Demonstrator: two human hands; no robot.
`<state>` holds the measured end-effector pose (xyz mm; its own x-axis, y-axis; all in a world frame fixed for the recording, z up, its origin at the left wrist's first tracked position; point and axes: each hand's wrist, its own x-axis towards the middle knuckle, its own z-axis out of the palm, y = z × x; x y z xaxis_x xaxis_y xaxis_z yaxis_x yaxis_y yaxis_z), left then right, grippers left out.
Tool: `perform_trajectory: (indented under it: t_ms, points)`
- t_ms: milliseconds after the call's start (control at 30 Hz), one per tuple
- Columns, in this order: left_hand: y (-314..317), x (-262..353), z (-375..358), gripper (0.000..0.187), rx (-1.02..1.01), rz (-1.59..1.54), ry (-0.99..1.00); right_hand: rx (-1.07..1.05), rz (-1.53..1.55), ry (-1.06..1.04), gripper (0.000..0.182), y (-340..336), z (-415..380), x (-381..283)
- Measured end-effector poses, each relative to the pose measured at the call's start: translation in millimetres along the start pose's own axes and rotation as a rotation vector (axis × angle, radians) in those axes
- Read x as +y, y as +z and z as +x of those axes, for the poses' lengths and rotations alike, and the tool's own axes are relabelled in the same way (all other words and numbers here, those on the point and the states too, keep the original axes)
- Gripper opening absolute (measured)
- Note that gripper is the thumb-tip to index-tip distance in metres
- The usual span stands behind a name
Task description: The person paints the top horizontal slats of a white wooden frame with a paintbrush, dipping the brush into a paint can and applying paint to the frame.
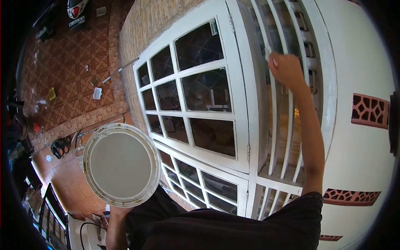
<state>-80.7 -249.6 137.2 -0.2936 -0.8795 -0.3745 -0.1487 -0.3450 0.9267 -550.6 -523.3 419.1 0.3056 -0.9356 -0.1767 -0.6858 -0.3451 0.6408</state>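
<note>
A round paint bucket [121, 166] with pale grey-white paint inside and a stained rim is at lower left. My left hand [119, 211] holds it from below; the bucket hides most of the fingers. My right hand [286, 70] is raised at the white window bars [273, 121], closed in a pinch against the leftmost part of them. A small whitish bit shows at its fingertips, too little to name. Beside this hand stands an outward-swung white window sash [231, 83] with several dark glass panes.
A second white sash [241, 189] stands below the first. A pole [112, 76] leans by the stone-clad wall. On the patterned tiles lie a white tray [97, 93], a yellow item [52, 93] and dark sandals [61, 146]. A motorbike [76, 12] is parked at top left.
</note>
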Motion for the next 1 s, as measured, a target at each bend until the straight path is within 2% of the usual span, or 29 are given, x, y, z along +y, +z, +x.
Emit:
perform_trajectory:
  t_ms: [167,300,400,500,567,633,733,833,933,1000]
  points:
    - [4.8,5.9,10.4,0.055,0.039,-0.035,0.016,-0.111,0.149,0.07,0.008,-7.4,-118.5,-30.4]
    - [3.7,20.1,20.9,0.054,0.032,-0.045,0.071,-0.285,0.229,0.163,0.007,-27.8,-170.7,-56.1]
    - [-0.9,25.0,24.0,0.052,-0.035,-0.127,0.064,-0.36,0.166,0.181,0.004,-34.2,-174.4,-72.5]
    - [-3.3,30.7,24.2,0.053,-0.045,-0.117,0.064,-0.353,0.17,0.184,0.008,-23.0,-156.5,-61.1]
    - [-5.3,32.7,23.9,0.063,-0.061,-0.115,0.073,-0.229,0.175,0.152,0.009,-8.1,-137.1,-44.9]
    - [-5.7,32.8,21.5,0.083,-0.116,-0.154,0.085,-0.15,0.095,0.107,0.009,0.9,-107.7,-26.7]
    - [-3.5,54.5,21.1,0.058,-0.067,-0.224,-0.046,0.045,0.089,0.031,0.008,-0.4,-72.8,-17.9]
    - [2.4,48.5,20.0,0.06,-0.025,-0.257,-0.015,0.215,0.129,0.012,0.008,-7.4,-75.1,-28.7]
    - [5.5,50.1,22.0,0.062,-0.016,-0.267,0.004,0.054,0.07,0.023,0.008,4.6,-113.4,-35.8]
    - [5.5,33.5,22.1,0.082,-0.025,-0.262,0.036,-0.086,0.076,0.09,0.01,-2.8,-140.6,-45.3]
